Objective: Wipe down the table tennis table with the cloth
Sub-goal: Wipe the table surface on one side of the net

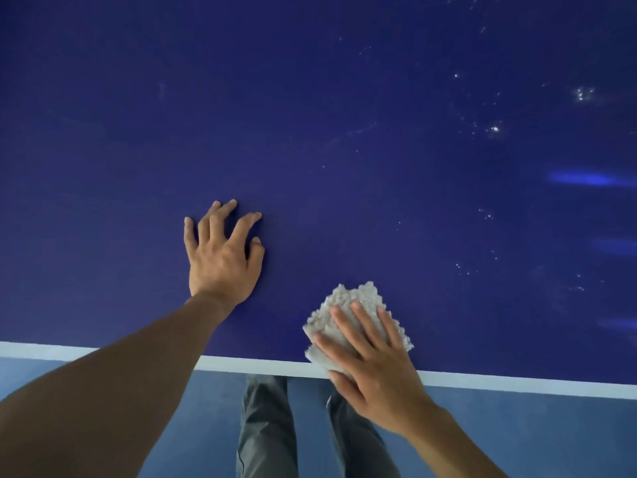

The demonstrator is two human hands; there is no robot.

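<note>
Bare left forearm (103,401) across the near corner, two hands on a dark blue bench (310,115).

The forearm is cut off by the lower left edge, and the bench runs out of view on three sides. The left hand (222,260) rests on the smooth matte top with fingers spread and slightly bent, holding nothing. The right hand (375,370) lies flat, fingers straight, pressing a folded cloth (358,301) at the bench's near edge, over the pale border line (258,364). The cloth is off-white and nubbly, its near part hidden under the palm. Fine white specks (495,128) dot the right side of the top; the blue streaks beside them are too blurred to make out. Grey trouser legs (267,426) stand on a blue floor (517,436), the feet cut off.
</note>
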